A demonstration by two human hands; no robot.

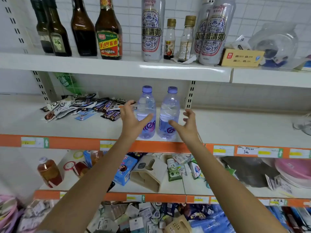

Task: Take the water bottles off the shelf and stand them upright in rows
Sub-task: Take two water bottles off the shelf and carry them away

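A person's two bare hands reach toward a pair of water bottles on the middle shelf of a shop rack. The left hand is spread wide, thumb across the front of the left bottle, fingers curving behind its left side; whether skin presses the plastic cannot be told, and nothing is lifted. The right hand is just as open, thumb pointing toward the right bottle and fingers fanned to its right, holding nothing.

Both bottles stand upright between the hands, side by side near the shelf's front edge, almost touching, purple caps up. Judged from this, the task is at an early or middle stage: two bottles stand in a short row, but they are on the shelf, not off it, and no other water bottle shows anywhere on this level.

Counted: two water bottles, two hands. Beyond the left hand lies a loose heap of chocolate bars, too jumbled to count. Above the hands, the upper shelf carries four dark sauce bottles, three tall cans and two small condiment bottles. Below the forearms, lower shelves hold mixed packets.
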